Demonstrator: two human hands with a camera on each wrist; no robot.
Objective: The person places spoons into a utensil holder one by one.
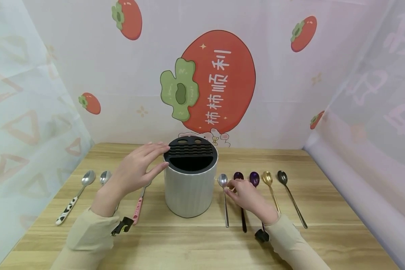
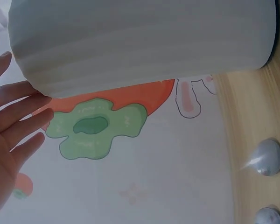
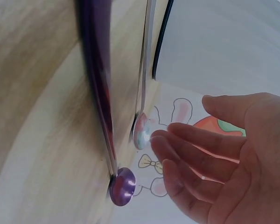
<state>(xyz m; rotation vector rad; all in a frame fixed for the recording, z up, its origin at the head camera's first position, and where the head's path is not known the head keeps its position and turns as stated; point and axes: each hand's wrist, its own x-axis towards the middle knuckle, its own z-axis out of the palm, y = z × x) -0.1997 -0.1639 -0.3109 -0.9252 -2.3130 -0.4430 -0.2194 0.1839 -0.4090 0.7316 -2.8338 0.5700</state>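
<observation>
A white cylindrical utensil holder with a black slotted lid stands mid-table. Fingertips of my left hand lie at the left of its rim, the fingers nearly straight and the thumb apart. To the right of the holder, my right hand hovers over the spoons, fingers loosely bent and holding nothing. Its fingertips are right by the bowl of a silver spoon. Beneath that hand run a dark purple spoon and another purple spoon, both partly covered.
A gold spoon and a black spoon lie farther right. On the left are a spoon with a cow-spotted handle, a silver-bowled spoon partly behind my left hand, and a pink-handled spoon. Printed cloth walls enclose the table.
</observation>
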